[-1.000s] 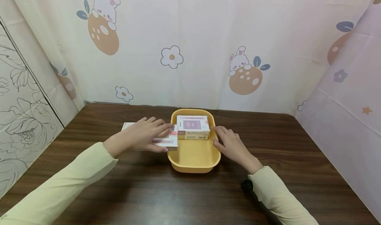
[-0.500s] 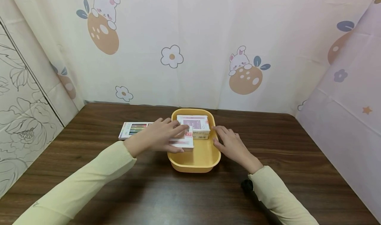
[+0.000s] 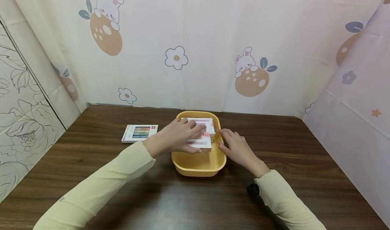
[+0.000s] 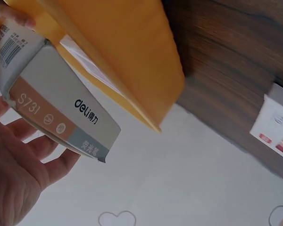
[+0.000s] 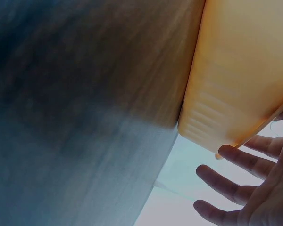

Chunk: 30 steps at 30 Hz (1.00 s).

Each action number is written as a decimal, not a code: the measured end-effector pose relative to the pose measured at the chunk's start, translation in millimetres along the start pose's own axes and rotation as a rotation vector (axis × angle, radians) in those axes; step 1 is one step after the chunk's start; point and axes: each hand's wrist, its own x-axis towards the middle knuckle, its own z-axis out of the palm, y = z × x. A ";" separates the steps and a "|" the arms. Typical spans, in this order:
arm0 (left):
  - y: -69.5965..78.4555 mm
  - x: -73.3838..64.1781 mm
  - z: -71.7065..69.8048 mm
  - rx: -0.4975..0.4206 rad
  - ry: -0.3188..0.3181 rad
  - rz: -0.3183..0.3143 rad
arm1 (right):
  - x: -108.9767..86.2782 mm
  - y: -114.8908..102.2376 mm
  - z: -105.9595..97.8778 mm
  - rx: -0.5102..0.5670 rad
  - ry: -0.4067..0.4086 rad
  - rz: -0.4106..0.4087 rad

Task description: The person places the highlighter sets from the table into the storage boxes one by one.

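1. Background: a pale curtain [image 3: 207,27], printed with rabbits and flowers, hangs beyond the left grip [image 3: 176,135] and the right grip [image 3: 239,148]; the worktop [image 3: 195,206] beneath is dark wood-grain.
2. Left of the left grip lies a flat white pack [image 3: 143,132] with a panel of coloured strips.
3. Between the grips stands a yellow tray [image 3: 198,172]; the second box [image 3: 210,123] lies inside it, partly hidden behind the left grip's load.
4. Left grip: thumb and fingers hold a white box [image 3: 198,143], red-labelled, over the tray; contact with the second box cannot be told.
5. Right grip: wide, fingers spread at the tray's rim.
6. Left wrist view only: "deli", "S731", brown and grey bands, a barcode.
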 end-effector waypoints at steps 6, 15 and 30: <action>5.0 8.3 1.8 -0.015 0.023 0.002 | 0.3 0.2 -1.0 -0.005 -0.008 0.002; 11.3 13.9 8.8 -0.028 -0.043 -0.018 | -0.6 0.6 -1.5 -0.006 -0.001 -0.013; 19.0 15.5 31.4 -0.054 -0.091 -0.035 | 0.0 0.1 -1.1 -0.003 -0.016 -0.002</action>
